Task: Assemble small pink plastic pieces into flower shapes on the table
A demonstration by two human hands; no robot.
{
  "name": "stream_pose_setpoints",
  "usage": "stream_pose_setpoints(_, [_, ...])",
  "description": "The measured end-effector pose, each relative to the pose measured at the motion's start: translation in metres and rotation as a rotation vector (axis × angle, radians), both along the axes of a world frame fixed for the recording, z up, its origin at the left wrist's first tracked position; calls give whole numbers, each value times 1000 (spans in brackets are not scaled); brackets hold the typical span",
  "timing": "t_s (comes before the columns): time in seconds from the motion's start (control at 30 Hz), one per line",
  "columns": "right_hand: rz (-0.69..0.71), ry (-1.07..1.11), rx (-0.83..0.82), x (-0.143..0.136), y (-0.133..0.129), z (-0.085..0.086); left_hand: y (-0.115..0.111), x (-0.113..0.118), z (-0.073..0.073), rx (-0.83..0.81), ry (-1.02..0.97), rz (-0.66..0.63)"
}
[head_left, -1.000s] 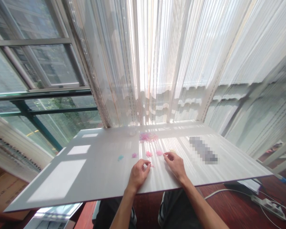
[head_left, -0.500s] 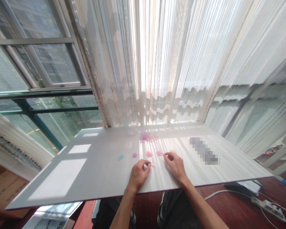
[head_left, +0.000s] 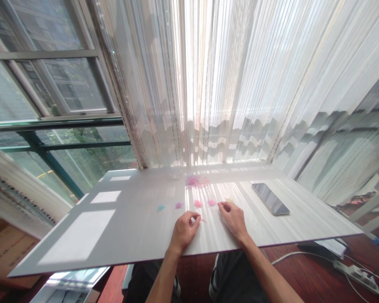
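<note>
Over the white table, my left hand [head_left: 185,230] is closed, with a thin pink piece [head_left: 203,219] poking out at its fingertips; its kind is too small to tell. My right hand [head_left: 233,216] has thumb and index finger pressed together, just right of a small bright pink pile [head_left: 212,203]; anything between them is too small to make out. Left of that pile lie a pinkish-red pile [head_left: 198,204], a purple pile [head_left: 178,205] and a teal pile [head_left: 161,208]. A pale yellow pile [head_left: 229,200] is partly hidden behind my right hand. Farther back spreads a larger mixed pink heap [head_left: 197,182].
A smartphone [head_left: 270,198] lies on the white table [head_left: 139,231] to the right. Near the back edge sits a faint clear round object [head_left: 176,173]. Sheer curtains [head_left: 208,84] hang behind the table. A power strip [head_left: 356,275] with cables rests on the floor at right.
My right hand has drawn slightly right, off the edge of the bright pink pile. My left hand stays almost where it was.
</note>
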State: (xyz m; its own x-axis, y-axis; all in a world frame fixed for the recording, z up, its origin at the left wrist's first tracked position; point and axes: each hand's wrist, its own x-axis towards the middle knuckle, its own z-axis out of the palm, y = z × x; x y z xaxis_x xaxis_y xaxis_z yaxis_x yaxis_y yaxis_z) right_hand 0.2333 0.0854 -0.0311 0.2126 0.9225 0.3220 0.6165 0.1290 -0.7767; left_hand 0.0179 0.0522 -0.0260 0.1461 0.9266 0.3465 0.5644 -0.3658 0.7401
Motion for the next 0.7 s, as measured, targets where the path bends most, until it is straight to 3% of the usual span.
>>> stream_pose_setpoints(0.37, [29, -212, 53, -4, 13, 2, 0, 0, 0, 1, 5, 8])
stream_pose_setpoints(0.7, [25, -178, 71, -3, 10, -3, 1, 0, -2, 0, 0, 1])
